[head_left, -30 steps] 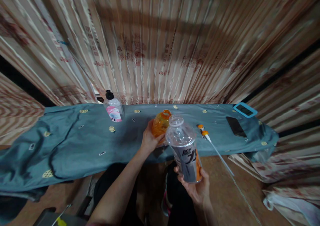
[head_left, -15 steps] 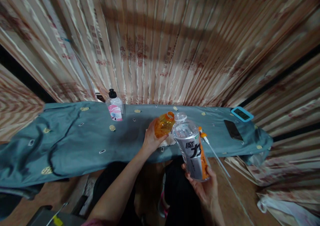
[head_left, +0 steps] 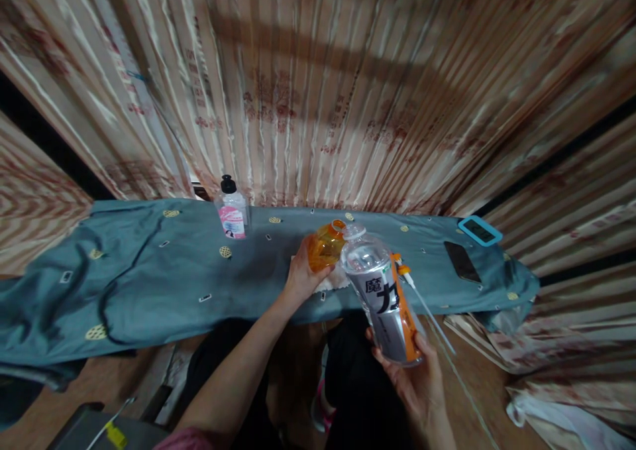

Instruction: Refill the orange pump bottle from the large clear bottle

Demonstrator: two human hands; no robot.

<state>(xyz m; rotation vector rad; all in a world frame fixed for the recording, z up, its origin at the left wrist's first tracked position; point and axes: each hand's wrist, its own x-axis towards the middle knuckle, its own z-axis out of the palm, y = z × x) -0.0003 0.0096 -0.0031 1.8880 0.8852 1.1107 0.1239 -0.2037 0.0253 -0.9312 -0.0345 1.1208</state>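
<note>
- Step in hand, judged from the pose: transfer of liquid between two bottles; small orange translucent plastic bottle (head_left: 325, 248) tipped so its open mouth meets the open neck of the large clear plastic bottle with grey and orange label (head_left: 381, 291)
- Left hand (head_left: 301, 279) clamped around the orange bottle, just above the near edge of the blue-grey cloth-covered tabletop (head_left: 149, 278)
- Right hand (head_left: 415, 384) closed on the base of the clear bottle, held tilted, below and nearer than that tabletop edge
- Next move likely calls for: mouths kept aligned and touching; steady, gradual tilt; no spill onto the cloth
- Beyond the orange bottle: white orange-tipped pump tube (head_left: 422, 297) lying right; pink-labelled clear bottle with black cap (head_left: 232, 208) standing far left
</note>
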